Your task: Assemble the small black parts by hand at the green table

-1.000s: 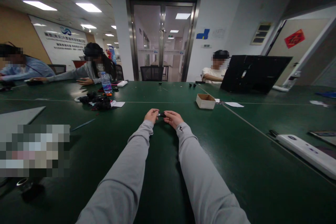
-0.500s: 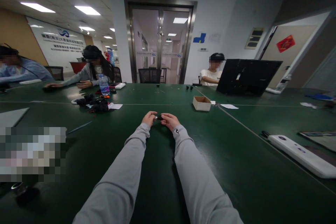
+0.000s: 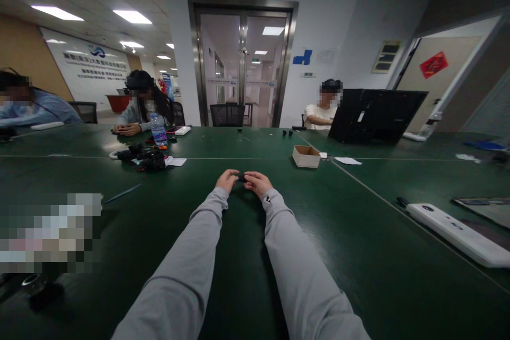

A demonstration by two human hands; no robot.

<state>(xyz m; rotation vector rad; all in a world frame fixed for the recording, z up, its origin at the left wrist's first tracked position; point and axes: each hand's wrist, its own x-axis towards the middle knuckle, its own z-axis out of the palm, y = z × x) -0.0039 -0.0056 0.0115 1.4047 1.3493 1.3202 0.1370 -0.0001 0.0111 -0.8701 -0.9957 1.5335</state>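
Observation:
Above the green table, my left hand (image 3: 227, 180) and my right hand (image 3: 258, 183) face each other with bent fingers. Between their fingertips is a small black piece (image 3: 241, 178) with a bit of silvery metal at its left end, too small to name surely. The right fingers pinch its dark body. Thumb and fingers of the left hand close on the metal end, partly hiding it. Grey sleeves cover both forearms, which stretch forward side by side.
A small open box (image 3: 306, 158) stands to the right, ahead of a white elongated device (image 3: 454, 228). Left are a water bottle (image 3: 158, 130), tangled black items (image 3: 147, 158) and a thin blue-grey stick (image 3: 122, 193). A black monitor (image 3: 378, 117) and several co-workers are across the table.
Less of the silvery end shows between my fingers now; both hands stay in nearly the same place. A co-worker across on the left has drawn an outstretched hand back to the other hand.

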